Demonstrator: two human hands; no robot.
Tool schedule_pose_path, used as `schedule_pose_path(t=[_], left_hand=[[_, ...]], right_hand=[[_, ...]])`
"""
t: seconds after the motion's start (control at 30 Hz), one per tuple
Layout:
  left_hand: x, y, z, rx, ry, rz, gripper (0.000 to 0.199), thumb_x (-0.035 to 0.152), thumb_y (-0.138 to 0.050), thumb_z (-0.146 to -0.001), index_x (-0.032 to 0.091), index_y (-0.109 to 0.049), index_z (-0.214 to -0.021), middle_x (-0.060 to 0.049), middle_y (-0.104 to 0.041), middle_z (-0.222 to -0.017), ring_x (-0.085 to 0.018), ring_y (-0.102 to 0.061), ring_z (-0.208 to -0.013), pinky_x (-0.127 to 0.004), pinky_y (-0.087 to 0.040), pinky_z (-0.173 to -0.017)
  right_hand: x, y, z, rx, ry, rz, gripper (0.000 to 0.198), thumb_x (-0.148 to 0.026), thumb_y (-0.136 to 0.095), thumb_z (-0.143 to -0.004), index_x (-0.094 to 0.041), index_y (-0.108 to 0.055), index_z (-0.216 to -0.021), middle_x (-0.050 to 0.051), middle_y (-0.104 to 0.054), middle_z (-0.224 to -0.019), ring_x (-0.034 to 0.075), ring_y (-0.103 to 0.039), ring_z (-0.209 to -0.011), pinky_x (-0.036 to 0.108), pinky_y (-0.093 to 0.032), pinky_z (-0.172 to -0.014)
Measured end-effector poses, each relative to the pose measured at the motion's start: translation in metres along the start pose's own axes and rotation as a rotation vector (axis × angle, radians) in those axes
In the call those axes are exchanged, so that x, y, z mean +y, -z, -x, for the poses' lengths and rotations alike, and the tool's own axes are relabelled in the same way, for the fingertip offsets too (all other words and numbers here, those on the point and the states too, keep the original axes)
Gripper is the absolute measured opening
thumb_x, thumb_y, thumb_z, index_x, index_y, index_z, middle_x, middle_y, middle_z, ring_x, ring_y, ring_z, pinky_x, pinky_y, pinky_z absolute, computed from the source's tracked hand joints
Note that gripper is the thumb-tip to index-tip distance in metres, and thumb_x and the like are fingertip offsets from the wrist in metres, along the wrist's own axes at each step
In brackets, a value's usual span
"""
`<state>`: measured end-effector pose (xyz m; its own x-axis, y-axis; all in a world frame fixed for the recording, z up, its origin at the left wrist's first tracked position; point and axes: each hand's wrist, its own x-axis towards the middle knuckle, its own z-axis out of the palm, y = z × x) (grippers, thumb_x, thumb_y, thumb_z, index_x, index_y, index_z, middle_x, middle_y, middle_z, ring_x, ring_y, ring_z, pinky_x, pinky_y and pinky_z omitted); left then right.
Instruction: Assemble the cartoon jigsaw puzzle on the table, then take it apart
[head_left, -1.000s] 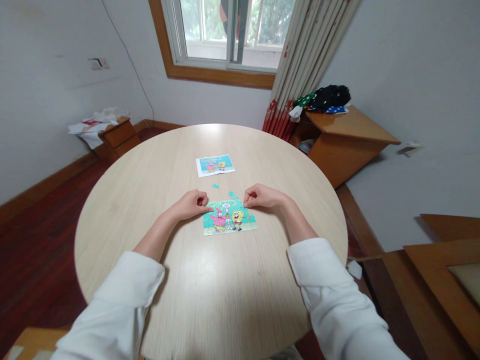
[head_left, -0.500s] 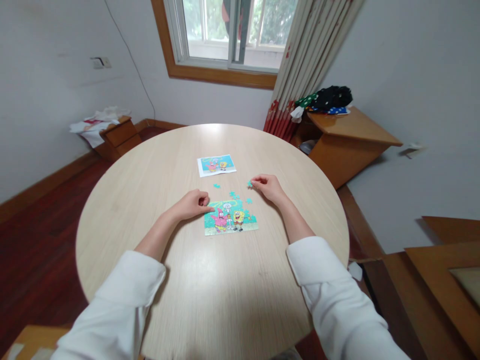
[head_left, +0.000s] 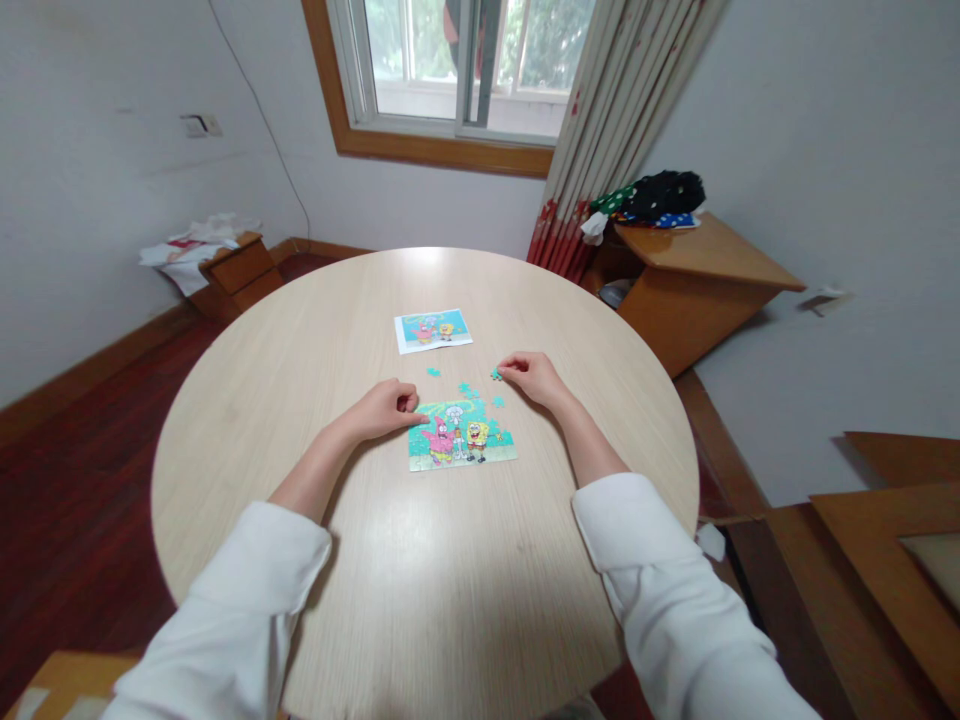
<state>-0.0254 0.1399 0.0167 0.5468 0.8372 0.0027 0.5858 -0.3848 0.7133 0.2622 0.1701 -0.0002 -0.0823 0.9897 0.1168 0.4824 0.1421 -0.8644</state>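
A partly joined jigsaw puzzle (head_left: 442, 455) with cartoon figures lies flat on the round table, its upper right part incomplete. My left hand (head_left: 386, 408) rests at its upper left edge, fingers curled, thumb laid on the puzzle; I see nothing inside the fingers. Beyond the puzzle's upper right corner, my right hand (head_left: 531, 375) pinches a small turquoise puzzle piece (head_left: 496, 375) between thumb and fingertips. Loose turquoise pieces lie around: one puzzle piece (head_left: 499, 402) below my right hand, a small cluster (head_left: 466, 390) along the top edge, and another piece (head_left: 433, 372) farther left.
A printed picture sheet (head_left: 433, 330) of the same scene lies behind the puzzle on the pale round table (head_left: 420, 580). A wooden cabinet (head_left: 697, 260) with cloths on top stands at the back right, a small wooden stand (head_left: 244, 270) at the back left.
My right hand has shifted slightly left and toward me, and the pinched puzzle piece has turned a little. The left hand and the puzzle stay where they were.
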Motion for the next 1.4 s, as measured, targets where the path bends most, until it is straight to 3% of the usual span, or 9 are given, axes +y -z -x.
schedule_pose_path(t=[0.23,1.4], left_hand=[[0.000,0.000,0.000,0.004,0.005,-0.001,0.034,0.034,-0.066,-0.067,0.019,-0.038,-0.056,0.005,-0.036,-0.056,-0.010,-0.033,-0.056,-0.025,-0.028,-0.055],[0.001,0.001,-0.001,-0.014,0.004,-0.001,0.036,0.035,-0.065,-0.068,0.020,-0.035,-0.056,0.005,-0.035,-0.055,-0.009,-0.031,-0.054,-0.025,-0.027,-0.054]], right_hand=[[-0.005,-0.005,0.001,0.043,0.001,0.187,0.012,-0.024,-0.062,-0.071,-0.014,-0.069,-0.074,0.006,-0.070,-0.074,0.014,-0.058,-0.066,0.026,-0.044,-0.066],[-0.014,-0.006,0.000,0.048,-0.009,0.298,0.006,-0.017,-0.064,-0.071,-0.014,-0.069,-0.072,0.006,-0.068,-0.072,0.015,-0.058,-0.068,0.027,-0.043,-0.070]])
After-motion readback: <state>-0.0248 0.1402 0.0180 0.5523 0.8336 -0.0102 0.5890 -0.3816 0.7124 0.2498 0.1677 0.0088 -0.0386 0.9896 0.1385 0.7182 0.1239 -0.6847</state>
